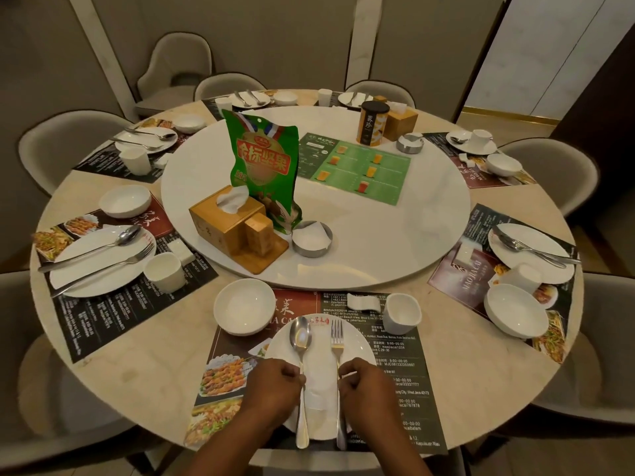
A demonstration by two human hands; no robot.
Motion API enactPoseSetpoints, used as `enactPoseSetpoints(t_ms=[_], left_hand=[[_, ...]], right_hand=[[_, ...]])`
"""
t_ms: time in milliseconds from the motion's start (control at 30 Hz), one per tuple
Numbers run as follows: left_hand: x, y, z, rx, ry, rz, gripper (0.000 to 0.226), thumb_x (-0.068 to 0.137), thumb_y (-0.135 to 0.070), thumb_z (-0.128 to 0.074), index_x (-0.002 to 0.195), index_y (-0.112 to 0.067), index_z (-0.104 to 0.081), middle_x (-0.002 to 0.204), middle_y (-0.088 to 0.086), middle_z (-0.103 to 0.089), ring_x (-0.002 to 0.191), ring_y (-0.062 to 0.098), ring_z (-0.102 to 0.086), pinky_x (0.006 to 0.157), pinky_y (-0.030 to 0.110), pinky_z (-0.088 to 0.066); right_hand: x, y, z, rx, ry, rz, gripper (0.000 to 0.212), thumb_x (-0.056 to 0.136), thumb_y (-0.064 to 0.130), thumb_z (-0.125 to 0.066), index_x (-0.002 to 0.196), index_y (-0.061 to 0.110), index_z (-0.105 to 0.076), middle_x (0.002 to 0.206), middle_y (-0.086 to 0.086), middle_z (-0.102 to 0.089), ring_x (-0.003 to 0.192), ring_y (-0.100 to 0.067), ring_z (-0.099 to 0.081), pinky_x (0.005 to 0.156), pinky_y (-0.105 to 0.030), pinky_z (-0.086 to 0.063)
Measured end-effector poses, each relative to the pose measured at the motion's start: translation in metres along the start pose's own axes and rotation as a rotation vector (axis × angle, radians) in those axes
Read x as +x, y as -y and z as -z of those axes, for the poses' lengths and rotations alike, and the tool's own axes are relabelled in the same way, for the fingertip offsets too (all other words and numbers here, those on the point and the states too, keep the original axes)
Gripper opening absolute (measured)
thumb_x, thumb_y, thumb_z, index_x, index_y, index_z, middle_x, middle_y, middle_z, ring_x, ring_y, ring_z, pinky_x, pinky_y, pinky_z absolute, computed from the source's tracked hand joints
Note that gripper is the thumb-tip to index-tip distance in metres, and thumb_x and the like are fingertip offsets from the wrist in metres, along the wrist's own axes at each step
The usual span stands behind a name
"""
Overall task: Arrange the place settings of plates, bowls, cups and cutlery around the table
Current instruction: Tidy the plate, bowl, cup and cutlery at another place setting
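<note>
Two hands are at the near plate [359, 341]. I see my left hand [275, 389] pinching the spoon [300, 336] handle with curled fingers, and my right hand [367, 386] pinching the fork [337, 338] handle. Both utensils lie side by side on the plate, heads toward the turntable [395, 235].

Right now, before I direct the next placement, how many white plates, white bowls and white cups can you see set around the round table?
White round ceramic plates: 7
White ceramic bowls: 6
White handleless cups: 7
Total: 20
</note>
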State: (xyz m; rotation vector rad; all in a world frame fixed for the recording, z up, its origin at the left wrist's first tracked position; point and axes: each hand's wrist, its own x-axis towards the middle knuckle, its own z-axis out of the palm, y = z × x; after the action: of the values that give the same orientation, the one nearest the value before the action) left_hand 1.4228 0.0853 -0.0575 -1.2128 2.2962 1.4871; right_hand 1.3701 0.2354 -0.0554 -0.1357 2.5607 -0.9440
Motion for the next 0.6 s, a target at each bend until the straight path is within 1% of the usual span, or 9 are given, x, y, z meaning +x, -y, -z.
enactPoseSetpoints(t_ms=[67,167,233,333,367,500,600], left_hand=[[-0.0006,0.0003,0.0040,0.007,0.001,-0.001,0.016,0.083,-0.015,-0.073,0.068,-0.020,-0.076,0.065,-0.001,-0.072,0.058,0.017,-0.070,0.070,0.038,-0.061],[-0.0019,-0.0006,0.0070,0.046,0.015,-0.019,0.021,0.086,-0.013,-0.072,0.066,-0.021,-0.073,0.066,0.001,-0.072,0.053,0.016,-0.070,0.062,0.031,-0.061],[-0.0037,-0.0005,0.0085,0.070,0.023,-0.028,0.026,0.086,-0.014,-0.072,0.063,-0.025,-0.071,0.066,-0.001,-0.073,0.055,0.015,-0.070,0.065,0.030,-0.060],[-0.0044,0.0021,0.0105,0.106,0.018,-0.038,0.028,0.083,-0.017,-0.074,0.057,-0.028,-0.070,0.064,-0.004,-0.072,0.062,0.014,-0.070,0.074,0.036,-0.060],[-0.0046,0.0033,0.0109,0.114,0.019,-0.044,0.028,0.083,-0.018,-0.074,0.057,-0.028,-0.071,0.063,-0.005,-0.072,0.063,0.013,-0.070,0.075,0.038,-0.060],[-0.0048,0.0040,0.0110,0.145,0.006,-0.071,0.017,0.081,-0.021,-0.073,0.065,-0.024,-0.077,0.064,-0.007,-0.071,0.062,0.012,-0.069,0.072,0.038,-0.060],[-0.0063,0.0016,0.0109,0.174,-0.005,-0.071,0.017,0.083,-0.021,-0.071,0.067,-0.024,-0.077,0.066,-0.007,-0.071,0.063,0.011,-0.068,0.071,0.034,-0.060]], right_hand=[[-0.0010,0.0024,0.0008,0.003,-0.018,0.014,0.019,0.085,0.011,-0.058,0.089,0.026,-0.068,0.063,0.006,-0.066,0.060,-0.001,-0.059,0.049,-0.008,-0.035],[-0.0024,0.0038,0.0016,0.007,-0.026,0.020,0.018,0.085,0.011,-0.059,0.088,0.026,-0.068,0.062,0.007,-0.065,0.058,0.000,-0.057,0.049,-0.010,-0.037],[-0.0032,0.0038,0.0020,0.014,-0.026,0.014,0.018,0.085,0.010,-0.060,0.087,0.027,-0.067,0.060,0.008,-0.064,0.057,0.000,-0.057,0.048,-0.011,-0.038],[-0.0042,0.0029,0.0029,0.014,-0.027,0.005,0.019,0.085,0.011,-0.060,0.086,0.029,-0.065,0.059,0.009,-0.062,0.059,-0.001,-0.058,0.048,-0.011,-0.037],[-0.0047,0.0028,0.0033,0.007,-0.026,0.006,0.019,0.085,0.011,-0.060,0.086,0.029,-0.065,0.058,0.009,-0.061,0.059,-0.001,-0.057,0.048,-0.010,-0.037],[-0.0066,0.0031,0.0034,-0.005,-0.031,0.004,0.018,0.086,0.013,-0.060,0.086,0.030,-0.065,0.060,0.010,-0.060,0.059,0.000,-0.055,0.049,-0.008,-0.035],[-0.0064,0.0023,0.0026,-0.005,-0.033,-0.003,0.018,0.086,0.014,-0.060,0.087,0.031,-0.065,0.063,0.010,-0.062,0.061,0.000,-0.056,0.049,-0.009,-0.034]])
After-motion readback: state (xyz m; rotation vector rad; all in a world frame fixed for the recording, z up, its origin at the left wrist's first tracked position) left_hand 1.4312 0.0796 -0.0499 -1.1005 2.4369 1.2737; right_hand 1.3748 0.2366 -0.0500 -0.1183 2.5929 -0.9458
